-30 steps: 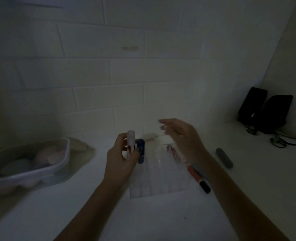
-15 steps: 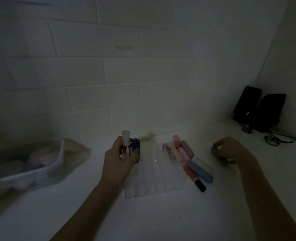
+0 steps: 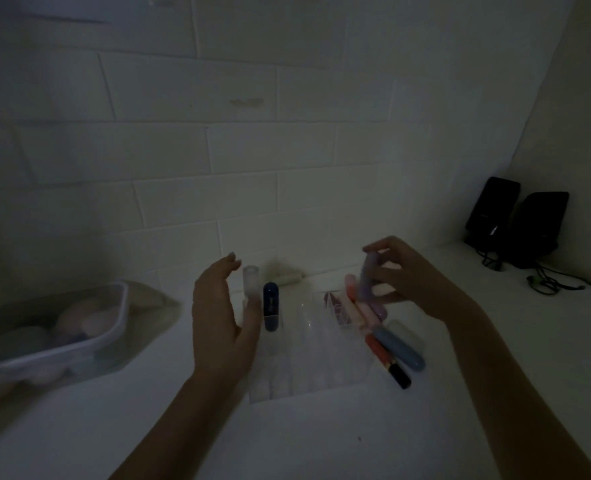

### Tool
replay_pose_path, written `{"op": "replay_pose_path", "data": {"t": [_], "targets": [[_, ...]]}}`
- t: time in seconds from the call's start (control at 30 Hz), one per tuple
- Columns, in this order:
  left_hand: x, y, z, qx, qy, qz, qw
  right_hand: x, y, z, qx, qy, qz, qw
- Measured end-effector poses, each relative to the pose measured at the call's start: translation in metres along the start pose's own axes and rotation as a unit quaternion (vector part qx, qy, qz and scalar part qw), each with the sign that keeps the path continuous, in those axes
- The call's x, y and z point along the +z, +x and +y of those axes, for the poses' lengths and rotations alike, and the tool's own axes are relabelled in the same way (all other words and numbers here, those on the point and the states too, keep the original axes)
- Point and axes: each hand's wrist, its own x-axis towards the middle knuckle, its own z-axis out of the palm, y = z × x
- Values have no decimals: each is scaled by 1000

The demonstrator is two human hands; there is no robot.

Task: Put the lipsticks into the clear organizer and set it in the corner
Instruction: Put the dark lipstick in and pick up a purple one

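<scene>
1. Light dim. White countertop (image 3: pixel 322 438), smooth and matte, against a white brick-pattern tiled wall (image 3: pixel 238 150).
2. Clear organizer (image 3: pixel 308 355): transparent hard plastic, square grid of cells, standing on the counter between the two forearms.
3. In its far-left cells, upright: a frosted clear tube (image 3: pixel 251 284) and a glossy navy capsule-shaped lipstick (image 3: pixel 271 311).
4. Left hand (image 3: pixel 223 320): fingers spread, empty, just beside the frosted tube; contact cannot be told.
5. Right hand (image 3: pixel 413 282): fingertips pinched on a pale lavender cylindrical lipstick (image 3: pixel 368 278), held near upright above the organizer's right rear corner.
6. Loose lipsticks (image 3: pixel 384 344) lie along the organizer's right edge: pink, red-and-black, rounded blue.
7. Left: translucent plastic tub (image 3: pixel 114 327) with rounded pastel items. Right rear corner: two black speakers (image 3: pixel 516 216), cables trailing.
</scene>
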Motion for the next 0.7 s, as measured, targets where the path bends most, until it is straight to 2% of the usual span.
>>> {"op": "replay_pose_path", "data": {"t": [0.1,0.2,0.37,0.47,0.57,0.7], "targets": [[-1,1,7,149,83,-15,985,23,-7,-29,-26,102,-12,994],[1,2,13,211,121,-33,969,44,-15,-42,-15,145,-70,987],[-4,6,18,121,64,-18,990,65,-20,-42,2,172,-119,978],[-8,7,19,35,-3,-5,999,72,-20,-41,-5,153,-150,977],[-8,12,22,-9,-69,-14,997,78,-21,-42,-20,119,-189,975],[-7,16,18,-56,-118,-29,991,86,-22,-43,-20,159,-222,962]]}}
